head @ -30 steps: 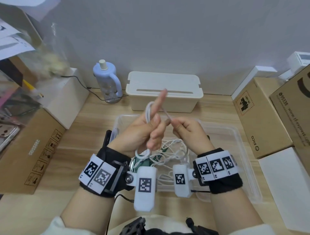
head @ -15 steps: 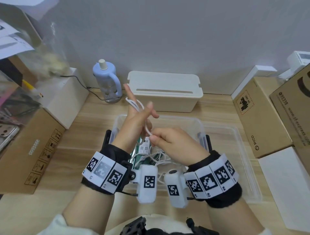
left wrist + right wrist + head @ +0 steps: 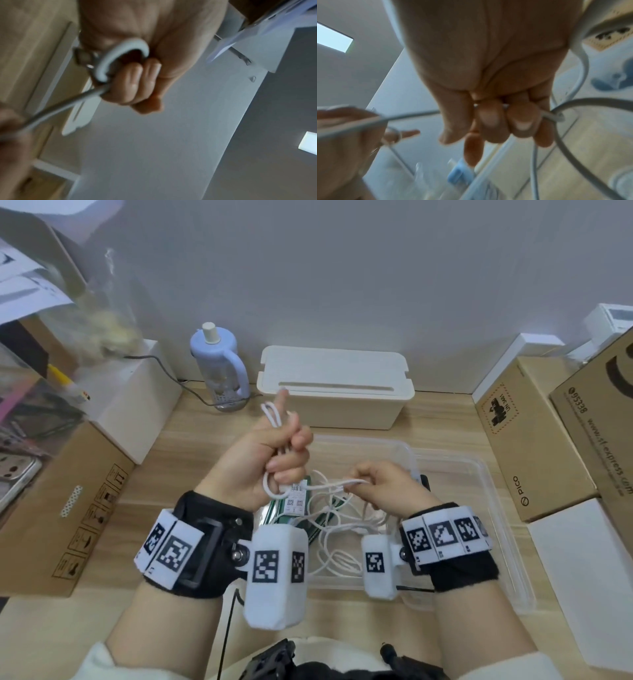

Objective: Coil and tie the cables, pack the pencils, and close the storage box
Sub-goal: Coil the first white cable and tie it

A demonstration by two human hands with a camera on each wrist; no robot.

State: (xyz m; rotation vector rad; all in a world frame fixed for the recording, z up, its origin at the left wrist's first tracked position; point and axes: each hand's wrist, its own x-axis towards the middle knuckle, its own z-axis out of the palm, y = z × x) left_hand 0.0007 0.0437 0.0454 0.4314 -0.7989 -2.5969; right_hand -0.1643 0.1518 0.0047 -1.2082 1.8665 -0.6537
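My left hand [image 3: 274, 453] grips a small coil of white cable [image 3: 272, 414] in its fist above the clear storage box [image 3: 479, 474], index finger pointing up. A loop [image 3: 120, 56] of that cable curls out below the fingers. A taut strand [image 3: 329, 484] runs from it to my right hand [image 3: 370, 487], which pinches it in curled fingers [image 3: 489, 119]. More loose white cable [image 3: 339, 542] lies in the box over a green pack [image 3: 294, 518] that carries a white label. No pencils can be made out.
A closed white cable box [image 3: 335, 385] and a pale blue bottle [image 3: 219, 364] stand at the back against the wall. Cardboard boxes flank the wooden desk, left [image 3: 68, 508] and right [image 3: 534, 440]. The clear lid [image 3: 496, 525] lies right of the storage box.
My left hand has closed into a fist round the coil and turned. My right hand has pulled away to the right and down, drawing the strand taut.
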